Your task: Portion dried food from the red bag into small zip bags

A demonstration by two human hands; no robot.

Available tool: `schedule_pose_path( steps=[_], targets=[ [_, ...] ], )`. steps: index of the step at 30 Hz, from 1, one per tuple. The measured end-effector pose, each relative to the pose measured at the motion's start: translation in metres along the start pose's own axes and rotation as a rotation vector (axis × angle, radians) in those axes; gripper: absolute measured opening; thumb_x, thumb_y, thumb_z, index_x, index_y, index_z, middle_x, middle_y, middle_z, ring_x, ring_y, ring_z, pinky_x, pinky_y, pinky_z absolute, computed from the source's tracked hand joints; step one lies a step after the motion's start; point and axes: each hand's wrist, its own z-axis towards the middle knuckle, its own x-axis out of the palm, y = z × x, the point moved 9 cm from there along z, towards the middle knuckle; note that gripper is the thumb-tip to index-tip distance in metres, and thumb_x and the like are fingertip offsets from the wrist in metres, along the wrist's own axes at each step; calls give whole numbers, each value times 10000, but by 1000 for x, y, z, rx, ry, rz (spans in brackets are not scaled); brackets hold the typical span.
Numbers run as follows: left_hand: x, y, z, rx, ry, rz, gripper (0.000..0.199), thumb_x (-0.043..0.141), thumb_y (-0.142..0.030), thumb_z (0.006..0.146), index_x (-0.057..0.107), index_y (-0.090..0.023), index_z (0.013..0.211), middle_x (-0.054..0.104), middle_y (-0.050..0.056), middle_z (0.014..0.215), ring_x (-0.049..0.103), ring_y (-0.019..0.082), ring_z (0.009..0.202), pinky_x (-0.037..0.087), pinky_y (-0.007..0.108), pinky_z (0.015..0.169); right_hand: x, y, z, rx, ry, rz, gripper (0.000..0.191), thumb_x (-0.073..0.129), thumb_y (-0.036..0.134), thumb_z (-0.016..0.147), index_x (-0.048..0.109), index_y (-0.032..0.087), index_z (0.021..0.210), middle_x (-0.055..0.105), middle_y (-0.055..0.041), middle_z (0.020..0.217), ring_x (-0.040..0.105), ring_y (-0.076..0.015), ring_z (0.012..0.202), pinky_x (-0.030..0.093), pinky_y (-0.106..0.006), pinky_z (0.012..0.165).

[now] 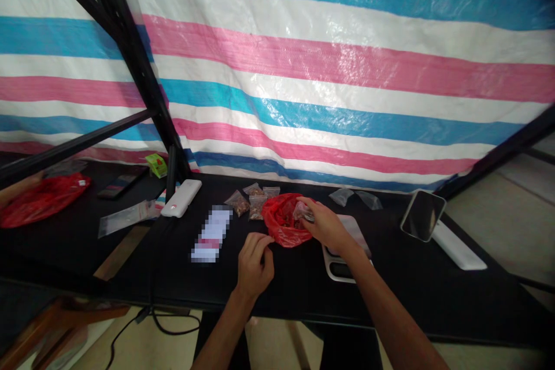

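A red plastic bag [288, 236] stands open on the black table, with small dark bits inside. My left hand [255, 263] is closed beside its near left edge, fingertips pinching the rim. Over the bag's right side, my right hand [323, 222] is closed on a small clear plastic bag [302, 212]; its contents are hard to make out. Several filled small zip bags [256, 208] lie behind and left of the red bag. Partly under my right forearm sits a kitchen scale [353, 231].
A lit phone [212, 234], its screen blurred, lies left, near a white power bank [182, 198]. Clear bags [341, 196] are at the back. On the right, another phone [422, 215] leans by a white bar [460, 245]. A co-worker's hand touches another red bag [47, 199].
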Motion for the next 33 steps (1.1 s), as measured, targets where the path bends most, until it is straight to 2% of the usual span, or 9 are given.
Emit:
schedule_pose_path(
  steps=[6, 10, 13, 15, 18, 21, 27, 30, 33],
  targets=[
    [-2, 2, -1, -6, -6, 17, 256, 451, -56, 947, 646, -211, 1008, 671, 70, 908, 650, 200, 859, 555, 347, 746, -22, -9, -16, 77, -128, 219, 470, 670, 306, 913, 626, 294, 1381, 751, -60, 1194, 707, -267, 1045, 548, -445, 987],
    [1, -7, 4, 5, 20, -17, 241, 465, -77, 960, 647, -218, 1033, 681, 77, 934, 663, 208, 887, 572, 362, 760, -38, -20, -45, 150, -344, 525, 476, 692, 397, 922, 593, 283, 1373, 710, -66, 1296, 693, -250, 1139, 545, -417, 1027],
    [24, -23, 11, -44, 158, -68, 245, 527, -154, 980, 629, -222, 1192, 699, 113, 1122, 673, 242, 1061, 588, 434, 924, -33, -12, -70, 185, -474, 628, 492, 703, 414, 923, 561, 276, 1373, 664, -84, 1357, 656, -253, 1215, 523, -424, 1068],
    [50, -36, 10, -91, 306, -130, 442, 612, -267, 974, 529, -218, 1406, 657, 146, 1314, 634, 276, 1226, 558, 491, 1046, -21, -2, -86, 228, -520, 665, 482, 680, 412, 939, 533, 275, 1377, 663, -93, 1331, 662, -250, 1189, 535, -433, 1055],
    [81, -52, 1, -112, 437, -297, 630, 627, -339, 978, 391, -213, 1547, 586, 168, 1464, 586, 286, 1352, 523, 500, 1127, -5, 15, -107, 257, -490, 636, 455, 649, 385, 955, 513, 302, 1382, 657, -74, 1309, 640, -248, 1215, 510, -466, 1100],
    [95, -47, -12, -171, 442, -399, 545, 558, -306, 1016, 416, -222, 1535, 609, 153, 1454, 612, 257, 1340, 524, 455, 1138, -4, 17, -130, 176, -380, 489, 580, 677, 347, 934, 474, 348, 1477, 539, -75, 1489, 503, -279, 1402, 422, -498, 1189],
    [93, -23, -23, -309, 363, -359, 466, 555, -282, 1018, 496, -227, 1477, 648, 132, 1409, 646, 244, 1289, 524, 424, 1121, -46, -99, -208, 432, -647, 155, 518, 645, 333, 875, 571, 269, 1384, 592, -130, 1329, 564, -328, 1188, 474, -576, 1048],
    [93, -22, -23, -338, 356, -362, 465, 556, -270, 1012, 504, -227, 1472, 647, 126, 1410, 646, 240, 1284, 513, 418, 1126, -37, -142, -220, 517, -579, 234, 588, 639, 342, 849, 529, 233, 1417, 601, -120, 1235, 624, -244, 917, 550, -471, 856],
    [92, -20, -23, -359, 346, -360, 465, 568, -262, 998, 522, -220, 1459, 648, 127, 1407, 637, 244, 1294, 500, 414, 1133, -27, -152, -217, 546, -478, 289, 639, 622, 341, 865, 462, 241, 1476, 606, -103, 1242, 646, -190, 825, 550, -413, 799]
  ],
)
